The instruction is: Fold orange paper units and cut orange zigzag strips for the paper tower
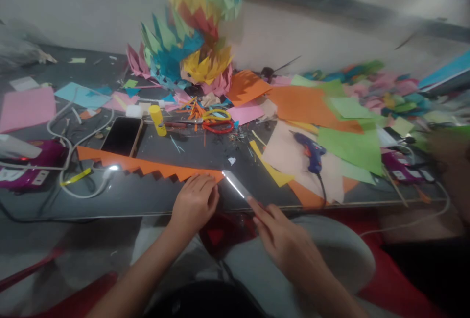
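Note:
My left hand (194,203) rests with curled fingers on the right end of a long orange zigzag paper strip (147,165) lying along the dark table's front edge (154,200). My right hand (282,237) grips a clear glue stick (237,186), whose tip points at the strip's right end, just beside my left fingers. The strip runs leftward toward a phone. A tall, colourful spiky paper sculpture (194,38) stands at the back centre.
A phone (123,135), a yellow glue bottle (157,120), red and yellow scissors (216,121), a blue glue gun (311,151), purple devices with white cables (33,163) and many coloured paper sheets (352,141) lie around. Another person's blurred arm (453,161) shows at the far right.

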A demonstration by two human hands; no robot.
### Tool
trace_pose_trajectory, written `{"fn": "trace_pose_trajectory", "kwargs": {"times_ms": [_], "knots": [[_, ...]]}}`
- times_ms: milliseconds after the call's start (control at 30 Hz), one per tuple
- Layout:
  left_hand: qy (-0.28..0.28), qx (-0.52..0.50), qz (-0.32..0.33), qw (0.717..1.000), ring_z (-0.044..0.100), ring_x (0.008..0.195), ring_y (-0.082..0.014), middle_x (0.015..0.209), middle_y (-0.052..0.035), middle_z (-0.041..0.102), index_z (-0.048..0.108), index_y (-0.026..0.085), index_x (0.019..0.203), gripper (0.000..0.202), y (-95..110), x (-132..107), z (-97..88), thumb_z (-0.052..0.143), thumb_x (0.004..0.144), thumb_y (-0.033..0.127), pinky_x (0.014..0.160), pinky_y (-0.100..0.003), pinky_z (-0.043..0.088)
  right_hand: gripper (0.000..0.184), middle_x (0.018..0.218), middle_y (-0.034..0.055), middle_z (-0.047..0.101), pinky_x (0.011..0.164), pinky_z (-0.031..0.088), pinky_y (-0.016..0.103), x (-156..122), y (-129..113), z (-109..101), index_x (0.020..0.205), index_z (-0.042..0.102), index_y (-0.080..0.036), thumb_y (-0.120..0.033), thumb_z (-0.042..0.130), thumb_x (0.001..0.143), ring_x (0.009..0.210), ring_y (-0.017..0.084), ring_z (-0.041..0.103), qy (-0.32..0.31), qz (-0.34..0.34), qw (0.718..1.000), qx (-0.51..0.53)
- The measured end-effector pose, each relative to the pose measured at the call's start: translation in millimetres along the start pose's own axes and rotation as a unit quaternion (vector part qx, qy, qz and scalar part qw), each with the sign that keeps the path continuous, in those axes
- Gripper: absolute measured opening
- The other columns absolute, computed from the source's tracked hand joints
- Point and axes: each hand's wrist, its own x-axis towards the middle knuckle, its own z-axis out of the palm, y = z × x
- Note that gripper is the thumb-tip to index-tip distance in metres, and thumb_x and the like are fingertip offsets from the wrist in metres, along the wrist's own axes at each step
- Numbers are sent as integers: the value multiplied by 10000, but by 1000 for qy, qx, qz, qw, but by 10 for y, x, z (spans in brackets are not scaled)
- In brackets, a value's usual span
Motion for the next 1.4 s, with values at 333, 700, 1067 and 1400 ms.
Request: {"fn": "trace_pose_trajectory", "kwargs": {"times_ms": [333, 700, 1067, 1400], "knots": [[1, 10, 2, 1000, 616, 913, -196, 896, -76, 675, 615, 132, 863, 124, -5, -3, 3, 504, 808, 137, 908, -378, 476, 403, 832, 71, 616, 423, 412, 224, 35, 9, -59, 1231, 547, -195, -228, 316, 903, 506, 116, 581, 7, -15, 1000, -10], [1, 9, 1, 1000, 620, 905, -199, 900, -81, 678, 618, 135, 858, 123, -4, 4, -2, 505, 809, 139, 894, -380, 481, 412, 815, 66, 618, 457, 448, 224, 56, 24, -48, 1269, 510, -190, -247, 327, 904, 549, 129, 609, -22, 10, 999, 35], [0, 10, 4, 1000, 616, 902, -209, 895, -81, 676, 619, 138, 853, 123, -4, 8, -7, 504, 809, 144, 869, -389, 486, 430, 949, 91, 653, 641, 531, 313, 70, 57, -75, 1305, 467, -242, -247, 346, 892, 739, 192, 655, -81, 28, 991, 105], [9, 1, 0, 1000, 623, 911, -216, 904, -87, 680, 625, 141, 855, 133, 11, 16, -22, 499, 811, 145, 864, -396, 492, 420, 1089, 82, 651, 795, 511, 384, 150, 212, -173, 1290, 479, -267, -249, 402, 877, 989, 232, 615, -112, 28, 985, 126]]}}
